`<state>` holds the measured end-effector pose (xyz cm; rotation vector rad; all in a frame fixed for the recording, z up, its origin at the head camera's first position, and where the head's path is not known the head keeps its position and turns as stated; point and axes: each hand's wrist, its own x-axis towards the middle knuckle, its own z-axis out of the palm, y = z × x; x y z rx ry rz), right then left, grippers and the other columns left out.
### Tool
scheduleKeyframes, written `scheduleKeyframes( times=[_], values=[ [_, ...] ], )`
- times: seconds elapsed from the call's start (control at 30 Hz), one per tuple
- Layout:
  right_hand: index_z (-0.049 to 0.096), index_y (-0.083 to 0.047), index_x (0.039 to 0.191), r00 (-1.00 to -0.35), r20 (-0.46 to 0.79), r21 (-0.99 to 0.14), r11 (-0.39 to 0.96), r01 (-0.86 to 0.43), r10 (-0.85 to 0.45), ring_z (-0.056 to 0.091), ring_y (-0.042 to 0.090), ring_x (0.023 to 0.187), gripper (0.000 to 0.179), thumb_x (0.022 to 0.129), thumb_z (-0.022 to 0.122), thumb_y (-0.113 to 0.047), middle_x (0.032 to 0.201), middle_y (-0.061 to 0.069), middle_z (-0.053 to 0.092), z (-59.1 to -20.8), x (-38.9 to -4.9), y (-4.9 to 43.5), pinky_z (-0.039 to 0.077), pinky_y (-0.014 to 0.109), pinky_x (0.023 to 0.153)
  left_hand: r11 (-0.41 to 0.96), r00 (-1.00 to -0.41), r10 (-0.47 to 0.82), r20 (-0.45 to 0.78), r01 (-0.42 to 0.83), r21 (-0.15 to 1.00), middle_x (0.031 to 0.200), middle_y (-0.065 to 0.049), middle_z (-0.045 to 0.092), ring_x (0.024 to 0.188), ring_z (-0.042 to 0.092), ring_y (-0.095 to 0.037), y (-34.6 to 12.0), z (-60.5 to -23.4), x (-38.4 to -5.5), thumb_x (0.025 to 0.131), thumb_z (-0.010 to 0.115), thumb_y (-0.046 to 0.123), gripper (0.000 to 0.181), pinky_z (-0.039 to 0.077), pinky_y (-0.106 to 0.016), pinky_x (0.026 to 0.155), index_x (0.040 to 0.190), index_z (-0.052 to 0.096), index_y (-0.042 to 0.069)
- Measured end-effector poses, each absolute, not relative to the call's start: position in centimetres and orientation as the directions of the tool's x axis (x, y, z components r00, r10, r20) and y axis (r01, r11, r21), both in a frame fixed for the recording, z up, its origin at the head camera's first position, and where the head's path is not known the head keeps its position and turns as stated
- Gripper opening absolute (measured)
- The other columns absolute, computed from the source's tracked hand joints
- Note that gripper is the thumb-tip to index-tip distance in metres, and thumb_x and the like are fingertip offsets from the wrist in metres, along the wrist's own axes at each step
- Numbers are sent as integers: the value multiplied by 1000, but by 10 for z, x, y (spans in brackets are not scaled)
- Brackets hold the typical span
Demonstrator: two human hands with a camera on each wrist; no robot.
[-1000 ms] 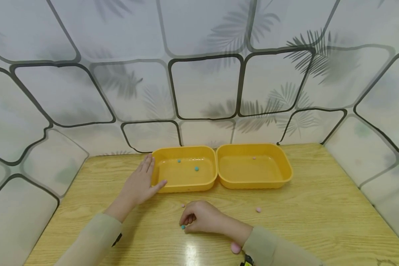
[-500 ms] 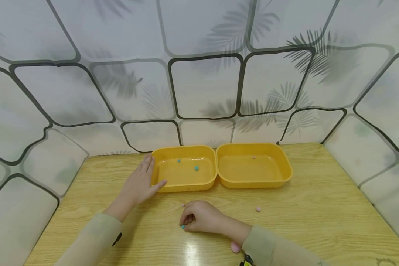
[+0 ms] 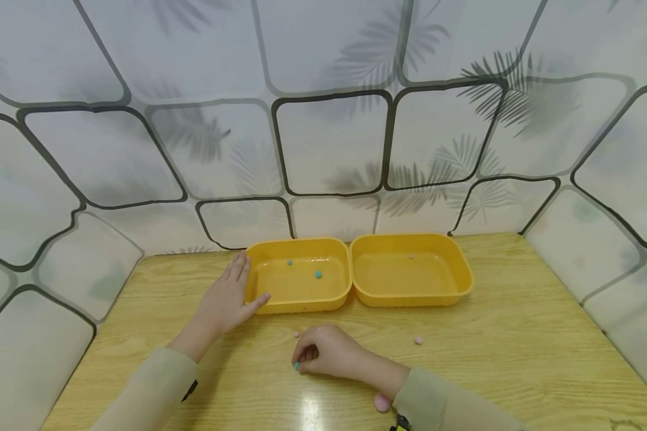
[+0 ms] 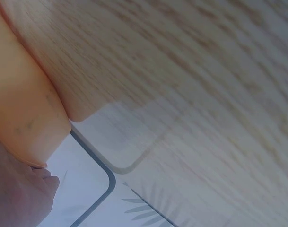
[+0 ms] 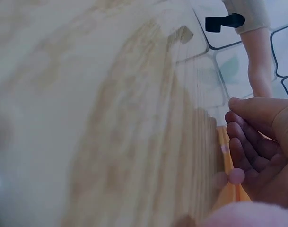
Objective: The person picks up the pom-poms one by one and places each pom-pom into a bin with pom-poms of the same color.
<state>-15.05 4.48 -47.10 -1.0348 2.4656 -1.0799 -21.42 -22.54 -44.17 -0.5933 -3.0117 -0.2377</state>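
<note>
My left hand [image 3: 223, 299] lies with straight fingers along the left end of the left yellow bin [image 3: 302, 306], thumb at its front rim. In the left wrist view, fingertips show beside the bin's wall [image 4: 30, 109]. Low over the table in front of the bins, my right hand [image 3: 331, 352] pinches a small teal ball [image 3: 296, 366] between thumb and finger. The right wrist view shows that hand [image 5: 264, 146] with curled fingers, the teal ball hidden. Just beyond the right hand is a tiny pink ball [image 3: 296, 334].
Two teal balls, one nearer [image 3: 318, 275], lie in the left bin. The adjoining right yellow bin [image 3: 410, 301] holds a tiny pink ball [image 3: 411, 256]. On the table are another pink ball [image 3: 419, 340] and a larger pink ball [image 3: 382, 401] by the right sleeve. A patterned wall [image 3: 334, 143] stands behind.
The right fingertips have closed in slightly around the teal ball, which has barely shifted. The left hand stays against the bin.
</note>
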Motion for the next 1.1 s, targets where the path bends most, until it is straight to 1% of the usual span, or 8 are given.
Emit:
scheduleKeyframes(
  times=[0.1, 0.17, 0.37, 0.53, 0.63, 0.8, 1.1],
  values=[
    [84, -15, 94, -735, 34, -746, 472, -470, -678, 57, -11, 73, 5, 91, 84, -11, 86, -11, 73, -469, -152, 46, 53, 10, 71, 915, -926, 368, 85, 377, 142, 174, -31, 13, 163, 17, -47, -226, -443, -214, 106, 53, 59, 99, 26, -58, 132, 162, 19, -15],
    [84, -13, 95, -743, 42, -763, 459, -455, -668, 57, -10, 74, 6, 91, 83, -9, 86, -8, 74, -466, -153, 47, 54, 11, 71, 917, -927, 366, 80, 374, 141, 174, -31, 13, 163, 16, -46, -226, -444, -214, 106, 53, 59, 99, 26, -58, 132, 162, 19, -14],
    [84, -11, 95, -746, 115, -770, 415, -484, -656, 60, -8, 77, 7, 92, 82, -5, 92, -2, 79, -459, -159, 51, 55, 12, 72, 918, -928, 364, 75, 371, 138, 174, -31, 13, 163, 16, -46, -227, -444, -214, 105, 53, 58, 98, 26, -57, 132, 162, 19, -14],
    [83, -9, 96, -750, 158, -758, 408, -509, -642, 61, -7, 78, 6, 92, 81, -4, 91, 1, 79, -450, -164, 53, 56, 13, 72, 919, -930, 362, 69, 368, 142, 174, -30, 12, 164, 15, -46, -226, -443, -213, 106, 54, 57, 98, 25, -57, 132, 163, 19, -14],
    [83, -6, 98, -768, 163, -775, 401, -489, -620, 63, -5, 78, 6, 93, 81, -4, 91, 3, 79, -443, -167, 54, 57, 14, 73, 919, -930, 363, 67, 369, 140, 175, -30, 11, 164, 15, -46, -226, -442, -213, 106, 53, 58, 98, 25, -57, 132, 163, 18, -14],
    [83, -7, 102, -795, 145, -807, 395, -440, -590, 63, -3, 80, 9, 94, 79, -4, 95, 5, 79, -432, -171, 56, 57, 15, 75, 918, -929, 363, 68, 369, 145, 175, -30, 10, 164, 15, -46, -225, -441, -213, 106, 53, 58, 98, 26, -57, 132, 163, 18, -14],
    [82, -6, 103, -811, 196, -801, 387, -456, -551, 66, 0, 83, 9, 95, 80, -6, 96, 4, 81, -422, -180, 58, 58, 16, 78, 917, -929, 362, 72, 369, 150, 174, -31, 11, 163, 16, -47, -224, -440, -213, 105, 54, 58, 98, 27, -58, 131, 162, 20, -15]
  ],
)
